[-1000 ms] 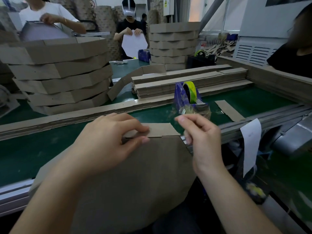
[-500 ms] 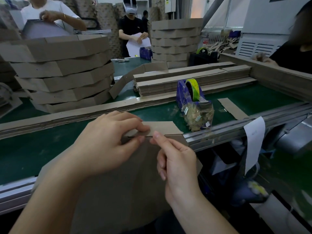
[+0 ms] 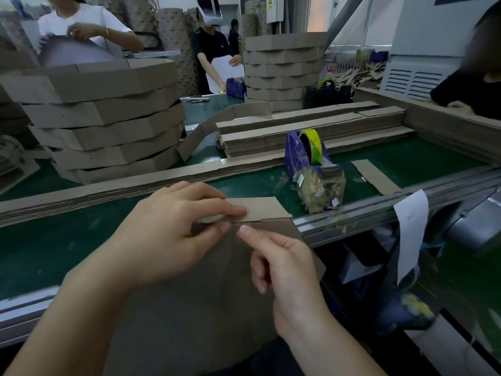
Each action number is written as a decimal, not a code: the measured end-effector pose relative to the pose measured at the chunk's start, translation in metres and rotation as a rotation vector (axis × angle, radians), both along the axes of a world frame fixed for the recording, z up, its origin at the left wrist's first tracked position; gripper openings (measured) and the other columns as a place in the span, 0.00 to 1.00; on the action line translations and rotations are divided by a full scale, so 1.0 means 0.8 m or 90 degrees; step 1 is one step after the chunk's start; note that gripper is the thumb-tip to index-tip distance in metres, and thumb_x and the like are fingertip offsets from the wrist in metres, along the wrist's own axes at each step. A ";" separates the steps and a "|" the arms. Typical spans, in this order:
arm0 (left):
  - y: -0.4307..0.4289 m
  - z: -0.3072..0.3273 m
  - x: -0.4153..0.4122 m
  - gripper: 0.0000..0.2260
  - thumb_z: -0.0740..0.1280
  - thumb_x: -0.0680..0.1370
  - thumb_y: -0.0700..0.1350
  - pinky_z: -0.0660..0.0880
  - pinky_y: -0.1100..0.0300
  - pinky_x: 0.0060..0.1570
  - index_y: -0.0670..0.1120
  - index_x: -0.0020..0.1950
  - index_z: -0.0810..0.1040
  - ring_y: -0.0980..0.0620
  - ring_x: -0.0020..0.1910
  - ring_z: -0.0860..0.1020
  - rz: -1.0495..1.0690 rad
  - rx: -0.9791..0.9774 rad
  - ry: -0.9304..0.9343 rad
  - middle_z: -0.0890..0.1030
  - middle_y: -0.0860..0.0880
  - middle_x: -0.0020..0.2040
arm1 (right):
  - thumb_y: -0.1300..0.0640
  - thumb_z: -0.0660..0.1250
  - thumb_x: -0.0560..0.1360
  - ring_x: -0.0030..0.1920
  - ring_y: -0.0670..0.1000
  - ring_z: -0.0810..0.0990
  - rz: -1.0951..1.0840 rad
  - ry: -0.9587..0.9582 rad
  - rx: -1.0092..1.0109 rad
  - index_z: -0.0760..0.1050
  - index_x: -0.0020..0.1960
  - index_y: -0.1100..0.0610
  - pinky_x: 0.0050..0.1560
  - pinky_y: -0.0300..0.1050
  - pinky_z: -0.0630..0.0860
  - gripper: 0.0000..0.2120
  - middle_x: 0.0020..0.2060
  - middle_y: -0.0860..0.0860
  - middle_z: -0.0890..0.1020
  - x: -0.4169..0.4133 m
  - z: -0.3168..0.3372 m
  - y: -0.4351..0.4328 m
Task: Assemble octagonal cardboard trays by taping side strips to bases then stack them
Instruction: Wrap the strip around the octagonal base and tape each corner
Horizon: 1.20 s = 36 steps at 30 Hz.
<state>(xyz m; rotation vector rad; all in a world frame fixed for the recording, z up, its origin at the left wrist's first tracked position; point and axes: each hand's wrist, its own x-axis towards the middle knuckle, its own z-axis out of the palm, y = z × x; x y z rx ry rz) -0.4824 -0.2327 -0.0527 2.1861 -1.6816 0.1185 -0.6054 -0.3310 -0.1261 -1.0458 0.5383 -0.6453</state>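
Bare green belt [image 3: 54,248] lies left; tape dispenser [image 3: 311,158] right and strip stack [image 3: 108,191] ahead stand in the way.

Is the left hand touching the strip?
Touching. The head view shows the left hand pinching the strip, fingers on top, thumb below.

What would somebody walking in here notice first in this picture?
Two bare hands up close at bottom centre: the left hand pinches a side strip against the top edge of a cardboard base, and the right hand puts a fingertip just below that seam. Beyond them on the green table stand a blue tape dispenser to the right and a tall stack of finished trays at the left.
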 end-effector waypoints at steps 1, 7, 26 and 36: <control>0.000 0.001 0.002 0.21 0.51 0.72 0.65 0.72 0.54 0.57 0.68 0.58 0.78 0.59 0.59 0.73 0.007 0.007 0.016 0.76 0.63 0.57 | 0.56 0.72 0.71 0.18 0.46 0.61 0.010 0.000 -0.002 0.83 0.34 0.57 0.19 0.35 0.58 0.08 0.18 0.50 0.67 -0.001 0.000 0.000; -0.013 0.002 0.003 0.18 0.55 0.74 0.69 0.75 0.52 0.47 0.64 0.46 0.80 0.58 0.46 0.77 0.118 -0.019 0.018 0.80 0.61 0.47 | 0.56 0.71 0.71 0.18 0.45 0.60 0.034 0.004 -0.040 0.83 0.40 0.63 0.20 0.35 0.58 0.09 0.17 0.49 0.65 0.007 0.002 0.001; -0.004 -0.015 0.010 0.19 0.62 0.70 0.72 0.78 0.50 0.42 0.61 0.46 0.82 0.52 0.50 0.80 0.113 -0.095 -0.055 0.81 0.61 0.50 | 0.46 0.67 0.73 0.21 0.46 0.67 -0.159 0.006 -0.259 0.80 0.31 0.55 0.26 0.37 0.65 0.16 0.19 0.47 0.69 0.004 -0.023 -0.025; 0.023 -0.005 0.012 0.32 0.71 0.66 0.64 0.71 0.56 0.42 0.67 0.69 0.67 0.51 0.57 0.77 0.087 0.086 -0.201 0.74 0.59 0.61 | 0.48 0.61 0.81 0.51 0.40 0.81 0.148 0.139 -0.417 0.83 0.47 0.43 0.54 0.42 0.75 0.11 0.47 0.42 0.84 0.024 0.009 -0.100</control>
